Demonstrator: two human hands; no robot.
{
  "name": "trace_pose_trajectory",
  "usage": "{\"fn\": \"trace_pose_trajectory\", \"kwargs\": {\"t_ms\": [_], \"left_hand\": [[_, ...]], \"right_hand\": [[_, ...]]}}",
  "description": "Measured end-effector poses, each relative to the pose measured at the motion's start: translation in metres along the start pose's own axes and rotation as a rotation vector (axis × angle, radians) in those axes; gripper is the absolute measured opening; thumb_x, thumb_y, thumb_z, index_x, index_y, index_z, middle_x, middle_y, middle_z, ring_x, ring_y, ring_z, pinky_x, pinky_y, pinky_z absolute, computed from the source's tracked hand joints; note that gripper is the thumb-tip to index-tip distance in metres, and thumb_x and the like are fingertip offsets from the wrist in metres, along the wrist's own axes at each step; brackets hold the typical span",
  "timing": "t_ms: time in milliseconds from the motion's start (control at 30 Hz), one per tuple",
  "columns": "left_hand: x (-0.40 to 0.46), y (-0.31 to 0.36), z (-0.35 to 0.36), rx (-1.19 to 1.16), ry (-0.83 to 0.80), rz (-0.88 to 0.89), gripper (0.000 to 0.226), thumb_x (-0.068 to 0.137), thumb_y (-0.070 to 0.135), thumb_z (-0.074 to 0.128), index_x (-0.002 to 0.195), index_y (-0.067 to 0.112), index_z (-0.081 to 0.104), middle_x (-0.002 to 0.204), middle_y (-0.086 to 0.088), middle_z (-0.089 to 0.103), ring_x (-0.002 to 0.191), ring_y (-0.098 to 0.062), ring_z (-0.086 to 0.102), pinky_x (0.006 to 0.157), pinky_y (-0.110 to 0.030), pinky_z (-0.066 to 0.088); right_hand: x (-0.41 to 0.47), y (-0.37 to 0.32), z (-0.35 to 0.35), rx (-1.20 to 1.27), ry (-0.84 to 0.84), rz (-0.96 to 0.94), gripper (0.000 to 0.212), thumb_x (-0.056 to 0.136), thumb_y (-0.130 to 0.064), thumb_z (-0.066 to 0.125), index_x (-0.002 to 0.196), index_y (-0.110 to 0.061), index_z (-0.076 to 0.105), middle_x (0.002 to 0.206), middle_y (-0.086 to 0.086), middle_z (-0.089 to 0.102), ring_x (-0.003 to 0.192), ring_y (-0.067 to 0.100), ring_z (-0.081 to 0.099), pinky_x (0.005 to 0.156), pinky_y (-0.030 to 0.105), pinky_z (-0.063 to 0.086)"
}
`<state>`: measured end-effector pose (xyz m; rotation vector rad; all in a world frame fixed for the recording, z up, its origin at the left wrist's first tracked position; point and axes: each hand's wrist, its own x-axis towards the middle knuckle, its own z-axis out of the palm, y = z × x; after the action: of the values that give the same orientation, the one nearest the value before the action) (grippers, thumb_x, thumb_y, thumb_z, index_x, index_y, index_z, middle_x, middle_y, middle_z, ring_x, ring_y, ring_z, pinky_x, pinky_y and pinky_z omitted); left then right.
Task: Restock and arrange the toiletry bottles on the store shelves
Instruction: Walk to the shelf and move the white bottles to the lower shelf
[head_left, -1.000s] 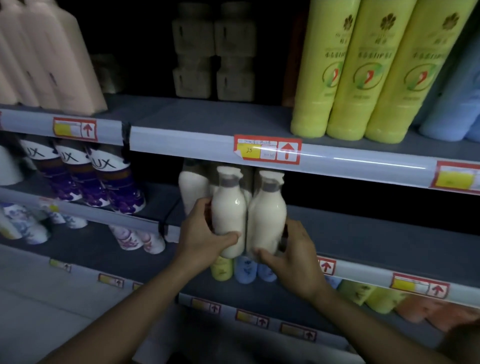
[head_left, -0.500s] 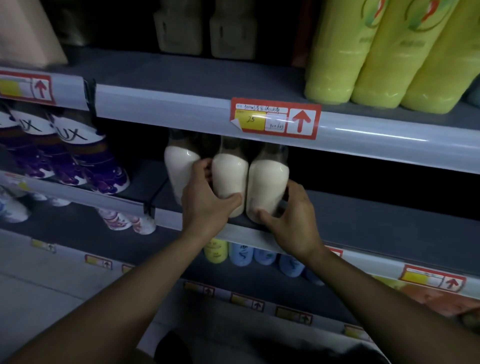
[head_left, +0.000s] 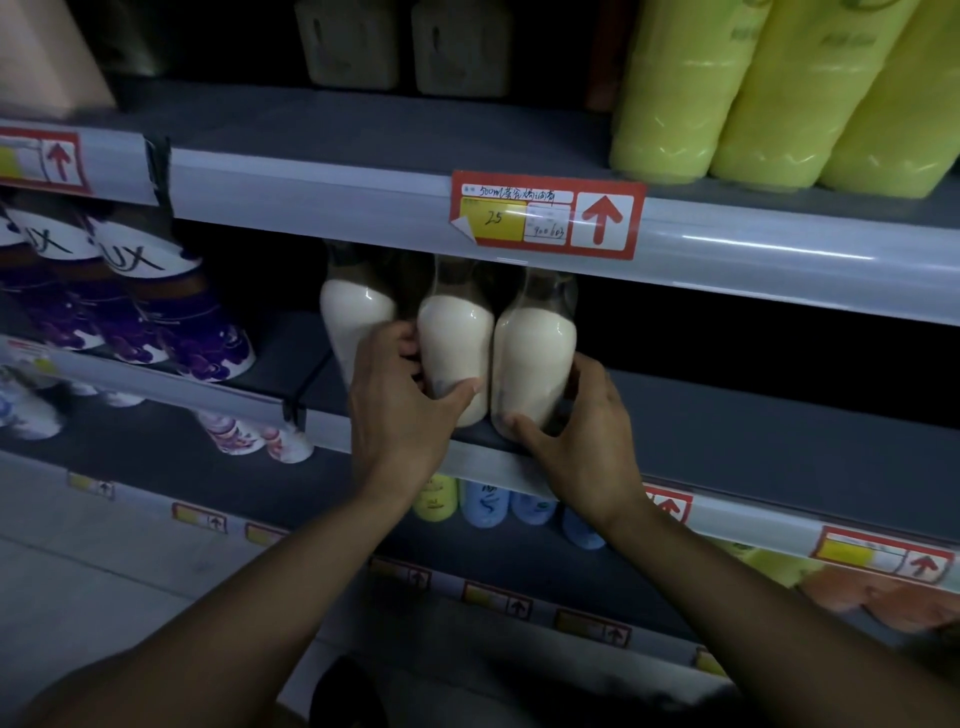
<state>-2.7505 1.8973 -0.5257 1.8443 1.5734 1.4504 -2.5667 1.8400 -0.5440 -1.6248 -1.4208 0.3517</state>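
Three cream-white bottles stand side by side near the front of the middle shelf (head_left: 727, 447), their caps hidden behind the shelf rail above. My left hand (head_left: 400, 410) grips the middle white bottle (head_left: 457, 343), thumb across its lower front and fingers reaching between it and the left white bottle (head_left: 353, 322). My right hand (head_left: 576, 441) grips the right white bottle (head_left: 535, 353) low down, thumb on its front base and fingers round its right side. Both held bottles rest upright on the shelf.
Purple LUX bottles (head_left: 171, 317) stand to the left on the same level. Tall yellow-green bottles (head_left: 753, 88) fill the upper shelf at right, grey packs (head_left: 405, 47) behind. A red price tag (head_left: 545, 215) hangs on the upper rail. Small yellow and blue bottles (head_left: 483, 501) sit below.
The two held bottles have gone from in front of the shelf edge to deeper on the shelf, beside the third bottle. The view has moved closer and lower.
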Motion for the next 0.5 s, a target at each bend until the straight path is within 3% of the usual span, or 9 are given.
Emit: {"fn": "trace_pose_trajectory", "kwargs": {"t_ms": [300,400,500], "left_hand": [[0.000,0.004,-0.002,0.049,-0.002,-0.001,0.073,0.060,0.043,0.098,0.116,0.027,0.054,0.112,0.007,0.059,0.088,-0.007,0.060,0.073,-0.019,0.051],[-0.001,0.008,-0.007,0.100,0.055,0.016,0.074,0.061,0.047,0.095,0.114,0.023,0.049,0.115,0.007,0.049,0.103,-0.013,0.054,0.080,-0.026,0.045],[0.000,0.009,-0.017,0.145,0.173,0.032,0.084,0.060,0.043,0.092,0.121,0.015,0.043,0.128,-0.006,0.040,0.121,-0.028,0.042,0.097,-0.035,0.040]], "right_hand": [[-0.001,-0.003,0.001,-0.018,0.005,-0.003,0.087,0.077,-0.042,0.088,0.148,-0.024,0.041,0.137,-0.001,0.045,0.120,0.015,0.053,0.104,0.039,0.051],[0.000,-0.002,0.000,-0.022,0.003,-0.011,0.086,0.077,-0.042,0.088,0.147,-0.024,0.042,0.135,-0.002,0.046,0.119,0.014,0.053,0.103,0.042,0.052],[0.000,-0.001,-0.001,-0.023,-0.006,-0.019,0.087,0.077,-0.044,0.088,0.148,-0.024,0.042,0.136,-0.003,0.047,0.120,0.013,0.053,0.103,0.042,0.053]]}}
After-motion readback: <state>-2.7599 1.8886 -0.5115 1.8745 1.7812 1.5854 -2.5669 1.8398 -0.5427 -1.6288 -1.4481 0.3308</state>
